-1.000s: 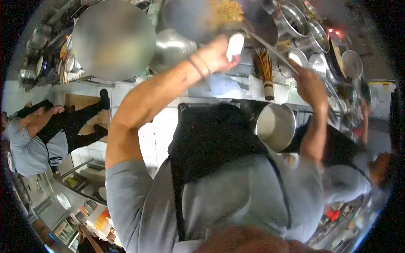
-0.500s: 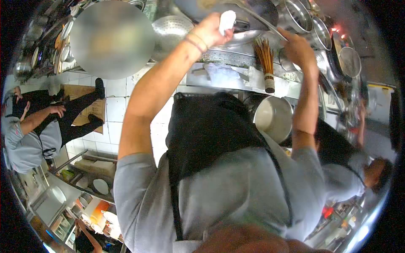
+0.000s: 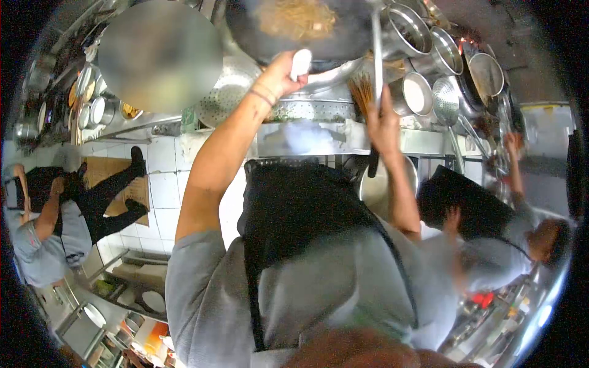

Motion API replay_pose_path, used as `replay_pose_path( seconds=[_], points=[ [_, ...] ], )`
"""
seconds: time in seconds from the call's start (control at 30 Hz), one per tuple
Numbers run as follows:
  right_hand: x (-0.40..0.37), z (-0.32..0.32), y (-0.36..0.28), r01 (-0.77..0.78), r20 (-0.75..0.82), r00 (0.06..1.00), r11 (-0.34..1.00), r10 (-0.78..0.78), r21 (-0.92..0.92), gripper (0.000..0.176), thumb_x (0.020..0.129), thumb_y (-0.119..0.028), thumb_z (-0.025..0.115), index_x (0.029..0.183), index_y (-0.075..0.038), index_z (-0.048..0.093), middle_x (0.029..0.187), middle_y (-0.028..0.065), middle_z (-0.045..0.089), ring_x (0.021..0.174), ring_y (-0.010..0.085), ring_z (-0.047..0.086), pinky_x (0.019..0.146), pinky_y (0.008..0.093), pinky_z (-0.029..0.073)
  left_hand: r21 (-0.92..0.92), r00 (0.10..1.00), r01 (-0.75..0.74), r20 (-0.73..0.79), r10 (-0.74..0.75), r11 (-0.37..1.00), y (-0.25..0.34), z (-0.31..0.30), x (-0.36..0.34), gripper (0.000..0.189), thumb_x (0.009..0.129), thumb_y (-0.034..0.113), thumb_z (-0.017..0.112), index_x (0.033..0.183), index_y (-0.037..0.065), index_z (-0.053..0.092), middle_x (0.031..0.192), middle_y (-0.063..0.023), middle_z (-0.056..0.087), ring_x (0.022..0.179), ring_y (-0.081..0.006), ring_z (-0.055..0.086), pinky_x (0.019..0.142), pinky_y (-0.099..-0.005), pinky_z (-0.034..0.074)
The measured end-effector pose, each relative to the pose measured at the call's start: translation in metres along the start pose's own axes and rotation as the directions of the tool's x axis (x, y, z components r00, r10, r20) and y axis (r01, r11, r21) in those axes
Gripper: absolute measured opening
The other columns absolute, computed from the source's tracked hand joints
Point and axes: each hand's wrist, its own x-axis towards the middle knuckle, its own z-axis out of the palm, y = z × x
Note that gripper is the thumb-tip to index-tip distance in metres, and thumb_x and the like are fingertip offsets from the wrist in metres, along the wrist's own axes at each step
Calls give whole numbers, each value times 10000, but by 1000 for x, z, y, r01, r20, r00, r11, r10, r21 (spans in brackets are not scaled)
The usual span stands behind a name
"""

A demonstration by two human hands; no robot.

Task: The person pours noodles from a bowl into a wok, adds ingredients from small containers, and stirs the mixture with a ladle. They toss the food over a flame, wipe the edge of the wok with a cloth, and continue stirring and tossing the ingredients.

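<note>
A dark wok (image 3: 245,27) with steaming noodle-like food (image 3: 297,19) in it is at the top centre. My left hand (image 3: 283,75) is closed round a white cloth (image 3: 301,64) at the wok's near edge. My right hand (image 3: 384,127) grips a long metal utensil (image 3: 377,52), whose dark handle end shows below the fist. The utensil's far end is out of view. Beside my right hand, a bamboo brush (image 3: 361,92) is partly hidden behind it.
Metal pots (image 3: 417,93) and a perforated ladle (image 3: 445,98) lie right of the wok. A colander (image 3: 227,92) sits to its left. Below the counter edge (image 3: 319,138) is a large pot (image 3: 371,187). Co-workers (image 3: 491,251) (image 3: 55,227) are at the right and left.
The view has shifted, showing more of the wok and its food. My right hand has come down and inward with the utensil, now nearly upright. My left hand still holds the cloth.
</note>
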Motion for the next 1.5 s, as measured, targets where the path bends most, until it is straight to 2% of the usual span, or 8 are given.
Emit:
replay_pose_path(
  seconds=[0.33, 0.57, 0.67, 0.73, 0.83, 1.0, 1.37, 1.5],
  points=[
    [100, -47, 96, -294, -193, 952, 893, 239, -341, 536, 902, -289, 588, 1335, 13, 496, 829, 291, 669, 780, 465, 661, 687, 517, 516, -65, 985, -173, -17, 172, 983, -33, 4, -15, 163, 972, 227, 497, 981, 75, 557, 811, -144, 580, 635, -222, 565, 500, -320, 489],
    [267, -165, 226, -697, 634, 615, 700, 469, 158, 252, 899, -235, 529, 762, -60, 647, 626, -3, 593, 476, 99, 511, 435, 254, 403, -197, 996, 84, -9, -88, 977, -5, 69, -75, 177, 974, 239, 510, 979, 63, 529, 781, -120, 529, 636, -194, 530, 481, -275, 466],
    [228, -146, 205, -267, 574, 784, 963, 235, -29, 173, 854, -172, 577, 883, -26, 667, 651, 80, 599, 543, 222, 544, 495, 356, 439, -123, 982, -173, 55, 181, 977, -40, 5, -38, 192, 959, 275, 532, 944, 85, 557, 768, -104, 587, 657, -228, 593, 471, -291, 467],
    [185, -105, 221, 271, 247, 960, 671, -133, -691, 248, 794, -77, 572, 1020, 0, 636, 730, 255, 635, 733, 453, 644, 655, 520, 504, 9, 986, -167, -30, 167, 986, -75, -25, -24, 184, 923, 253, 553, 785, 135, 585, 611, -30, 572, 528, -215, 577, 449, -334, 476],
    [103, -98, 47, -136, 34, 981, 809, 190, -572, 564, 822, -71, 543, 1379, -7, 484, 866, 358, 608, 831, 525, 609, 720, 555, 473, 388, 928, -343, -1, 372, 855, -85, -65, 1, 173, 925, 240, 551, 792, 134, 587, 626, -27, 578, 514, -187, 575, 426, -329, 482],
    [120, -107, -9, -463, 407, 862, 793, 301, 395, 515, 936, -85, 530, 1423, 49, 428, 680, -25, 522, 517, 58, 467, 430, 220, 361, 12, 999, -24, 24, 24, 1000, 3, -6, 4, 169, 972, 206, 475, 946, 64, 562, 800, -132, 606, 689, -267, 623, 559, -398, 556],
    [204, 81, 11, -264, 633, 734, 962, 246, -68, 459, 916, -290, 595, 1324, -81, 564, 681, 87, 630, 515, 193, 583, 466, 365, 463, -56, 993, -119, -3, 119, 991, -16, 17, -5, 143, 928, 204, 562, 916, 66, 598, 768, -109, 607, 655, -280, 614, 585, -431, 560],
    [155, 49, 38, 419, 527, 768, 908, -364, 16, 448, 902, -216, 559, 1316, -46, 534, 881, 220, 682, 745, 401, 637, 691, 485, 506, -123, 995, -99, 5, 101, 987, -10, 18, -6, 148, 925, 204, 590, 972, 65, 606, 868, -126, 611, 759, -290, 612, 683, -444, 564]
  ],
)
